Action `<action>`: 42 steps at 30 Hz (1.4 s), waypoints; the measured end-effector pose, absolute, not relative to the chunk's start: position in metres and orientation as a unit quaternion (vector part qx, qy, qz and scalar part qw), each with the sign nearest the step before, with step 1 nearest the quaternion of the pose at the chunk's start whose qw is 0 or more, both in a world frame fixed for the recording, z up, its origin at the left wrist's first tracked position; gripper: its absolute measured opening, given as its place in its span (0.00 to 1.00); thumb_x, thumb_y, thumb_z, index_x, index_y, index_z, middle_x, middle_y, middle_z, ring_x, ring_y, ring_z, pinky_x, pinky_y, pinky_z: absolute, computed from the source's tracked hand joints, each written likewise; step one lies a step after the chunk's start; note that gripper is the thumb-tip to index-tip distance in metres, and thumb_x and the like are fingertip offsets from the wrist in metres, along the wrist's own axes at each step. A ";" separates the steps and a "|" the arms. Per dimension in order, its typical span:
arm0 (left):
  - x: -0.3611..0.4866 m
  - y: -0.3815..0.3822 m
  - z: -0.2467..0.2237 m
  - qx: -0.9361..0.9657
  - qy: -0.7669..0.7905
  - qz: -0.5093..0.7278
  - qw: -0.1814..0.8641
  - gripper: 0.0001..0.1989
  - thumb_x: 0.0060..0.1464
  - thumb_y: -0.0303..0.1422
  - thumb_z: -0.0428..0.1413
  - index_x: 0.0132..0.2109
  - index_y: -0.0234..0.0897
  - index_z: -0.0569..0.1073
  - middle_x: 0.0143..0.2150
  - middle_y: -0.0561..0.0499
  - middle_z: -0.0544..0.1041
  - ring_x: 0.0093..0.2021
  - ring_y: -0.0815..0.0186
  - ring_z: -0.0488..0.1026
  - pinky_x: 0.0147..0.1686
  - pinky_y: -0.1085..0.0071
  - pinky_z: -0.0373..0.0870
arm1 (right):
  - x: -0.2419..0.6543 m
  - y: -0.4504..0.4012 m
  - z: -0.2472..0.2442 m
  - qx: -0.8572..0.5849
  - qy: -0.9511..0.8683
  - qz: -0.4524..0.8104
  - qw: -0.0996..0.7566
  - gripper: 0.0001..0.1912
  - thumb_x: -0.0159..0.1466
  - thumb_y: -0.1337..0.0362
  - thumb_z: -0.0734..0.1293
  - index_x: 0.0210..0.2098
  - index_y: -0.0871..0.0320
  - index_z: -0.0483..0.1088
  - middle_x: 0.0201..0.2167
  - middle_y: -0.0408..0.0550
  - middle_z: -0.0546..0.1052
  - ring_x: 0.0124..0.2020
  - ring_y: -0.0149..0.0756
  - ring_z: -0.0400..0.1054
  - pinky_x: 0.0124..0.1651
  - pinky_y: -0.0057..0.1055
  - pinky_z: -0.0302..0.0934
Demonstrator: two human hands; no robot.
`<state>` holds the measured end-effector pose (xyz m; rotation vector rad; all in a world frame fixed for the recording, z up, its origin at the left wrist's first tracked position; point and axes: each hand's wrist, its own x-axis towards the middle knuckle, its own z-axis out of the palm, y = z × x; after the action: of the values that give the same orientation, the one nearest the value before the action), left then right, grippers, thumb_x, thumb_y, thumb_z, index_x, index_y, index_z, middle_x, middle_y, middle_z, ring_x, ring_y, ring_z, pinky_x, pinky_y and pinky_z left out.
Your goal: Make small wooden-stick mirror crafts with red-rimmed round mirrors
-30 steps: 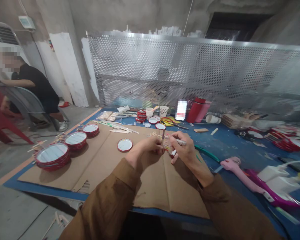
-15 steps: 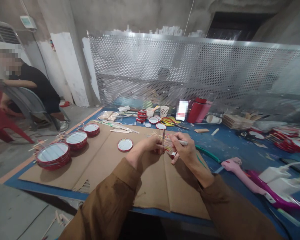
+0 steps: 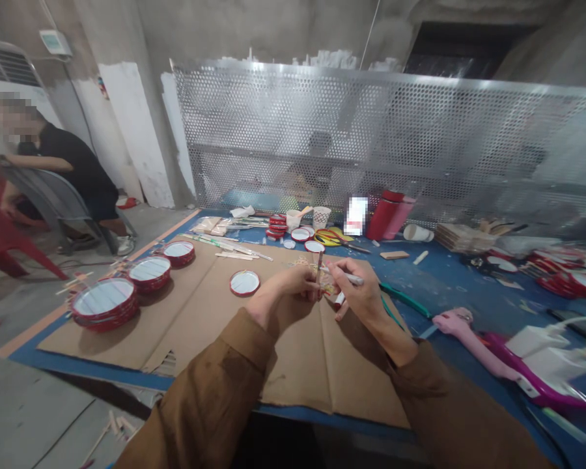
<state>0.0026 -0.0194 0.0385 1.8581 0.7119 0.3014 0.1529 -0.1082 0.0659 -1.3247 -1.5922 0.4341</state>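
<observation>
My left hand [image 3: 295, 288] is closed on a thin brown strip [image 3: 320, 260], which stands upright from the fingertips. A white marker pen [image 3: 354, 280] is pinched in my right hand [image 3: 360, 293], its tip at or very near the strip. Below the pen, a white piece with a red end [image 3: 340, 299] shows by my right fingers; it may be the cap. Small coloured bits lie behind the hands on the cardboard sheet [image 3: 293, 371]. Left of my left hand lies a round lid [image 3: 245, 283], white with a red rim.
Three stacks of red-rimmed lids [image 3: 105, 299] line the left side. Green-handled pliers [image 3: 405, 299] and a pink glue gun [image 3: 473, 342] lie on the right. Cups [image 3: 321, 217], a lit phone [image 3: 355, 216] and a red bottle [image 3: 385, 215] stand before the perforated metal screen [image 3: 273, 124]. A person sits far left.
My right hand has moved slightly left, bringing the marker pen closer to the brown strip. My left hand stays almost still.
</observation>
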 end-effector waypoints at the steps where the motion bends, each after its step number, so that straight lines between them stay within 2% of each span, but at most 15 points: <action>1: 0.002 -0.020 0.039 0.779 0.300 0.125 0.536 0.09 0.51 0.29 0.53 0.25 0.31 0.72 0.19 0.52 0.70 0.20 0.72 0.65 0.25 0.73 0.62 | 0.153 -0.108 0.066 -0.544 -0.658 0.185 0.487 0.18 0.63 0.48 0.62 0.32 0.56 0.70 0.18 0.39 0.69 0.15 0.30 0.64 0.10 0.22 0.55; 8: 0.002 -0.025 0.046 0.772 0.297 0.136 0.545 0.09 0.51 0.27 0.53 0.24 0.31 0.72 0.19 0.52 0.70 0.19 0.72 0.64 0.25 0.73 0.62 | 0.155 -0.107 0.068 -0.544 -0.669 0.105 0.496 0.16 0.64 0.51 0.62 0.28 0.56 0.70 0.18 0.40 0.69 0.17 0.29 0.64 0.16 0.23 0.58; 14: 0.000 -0.027 0.049 0.775 0.296 0.139 0.541 0.09 0.50 0.28 0.54 0.24 0.31 0.71 0.19 0.52 0.69 0.20 0.73 0.64 0.24 0.74 0.61 | 0.154 -0.107 0.067 -0.531 -0.683 0.139 0.482 0.17 0.64 0.51 0.62 0.28 0.56 0.69 0.18 0.40 0.69 0.17 0.30 0.65 0.14 0.23 0.56; 19: 0.002 -0.024 0.044 0.779 0.299 0.123 0.537 0.11 0.53 0.30 0.51 0.24 0.32 0.71 0.18 0.53 0.69 0.18 0.74 0.63 0.23 0.74 0.60 | 0.152 -0.113 0.075 -0.551 -0.630 0.195 0.511 0.19 0.61 0.46 0.63 0.32 0.56 0.68 0.18 0.40 0.70 0.13 0.32 0.65 0.11 0.25 0.54; 22: 0.004 -0.022 0.038 0.780 0.301 0.155 0.527 0.12 0.53 0.30 0.50 0.24 0.32 0.71 0.19 0.52 0.69 0.18 0.73 0.63 0.22 0.74 0.60 | 0.154 -0.114 0.080 -0.556 -0.599 0.199 0.541 0.20 0.60 0.45 0.64 0.33 0.57 0.68 0.17 0.40 0.69 0.13 0.33 0.65 0.10 0.25 0.54; 27: 0.005 -0.022 0.035 0.772 0.345 0.229 0.483 0.11 0.53 0.31 0.50 0.25 0.33 0.69 0.19 0.52 0.68 0.19 0.73 0.61 0.21 0.75 0.57 | 0.164 -0.110 0.086 -0.554 -0.588 0.142 0.572 0.18 0.61 0.48 0.65 0.31 0.58 0.69 0.18 0.39 0.69 0.16 0.30 0.67 0.15 0.22 0.59; 30: 0.002 -0.022 0.039 0.752 0.367 0.263 0.481 0.09 0.54 0.32 0.49 0.27 0.35 0.67 0.21 0.54 0.67 0.18 0.73 0.60 0.19 0.74 0.55 | 0.168 -0.109 0.087 -0.558 -0.624 0.181 0.515 0.18 0.60 0.48 0.65 0.33 0.58 0.70 0.19 0.39 0.70 0.16 0.30 0.67 0.14 0.22 0.57; 34: -0.004 -0.021 0.048 0.720 0.375 0.335 0.479 0.09 0.55 0.33 0.47 0.29 0.36 0.66 0.21 0.56 0.64 0.19 0.72 0.59 0.21 0.74 0.56 | 0.163 -0.112 0.082 -0.541 -0.723 0.219 0.370 0.13 0.63 0.53 0.63 0.39 0.56 0.71 0.24 0.41 0.75 0.16 0.32 0.68 0.15 0.25 0.57; 37: -0.006 -0.017 0.053 0.715 0.398 0.375 0.435 0.09 0.55 0.32 0.47 0.27 0.36 0.64 0.22 0.56 0.63 0.22 0.72 0.60 0.23 0.74 0.56 | 0.153 -0.116 0.078 -0.511 -0.815 0.096 0.256 0.09 0.63 0.63 0.63 0.40 0.56 0.73 0.31 0.46 0.79 0.25 0.35 0.72 0.26 0.27 0.62; 39: -0.006 -0.014 0.053 0.712 0.421 0.385 0.410 0.09 0.55 0.32 0.47 0.28 0.36 0.64 0.23 0.56 0.64 0.24 0.71 0.60 0.25 0.74 0.56 | 0.146 -0.119 0.077 -0.499 -0.847 0.003 0.184 0.11 0.62 0.69 0.62 0.42 0.56 0.73 0.36 0.50 0.80 0.32 0.38 0.74 0.33 0.29 0.62; 42: -0.005 -0.012 0.052 0.702 0.442 0.381 0.407 0.09 0.57 0.31 0.45 0.29 0.36 0.65 0.23 0.55 0.65 0.24 0.71 0.61 0.25 0.75 0.57 | 0.136 -0.124 0.079 -0.512 -0.853 -0.069 0.077 0.15 0.63 0.72 0.61 0.46 0.56 0.73 0.37 0.51 0.81 0.35 0.40 0.75 0.33 0.29 0.58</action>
<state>-0.0050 -0.0120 0.0515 1.7711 1.1153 0.9615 0.1364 -0.1238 0.0788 -1.5327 -2.5561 -0.2054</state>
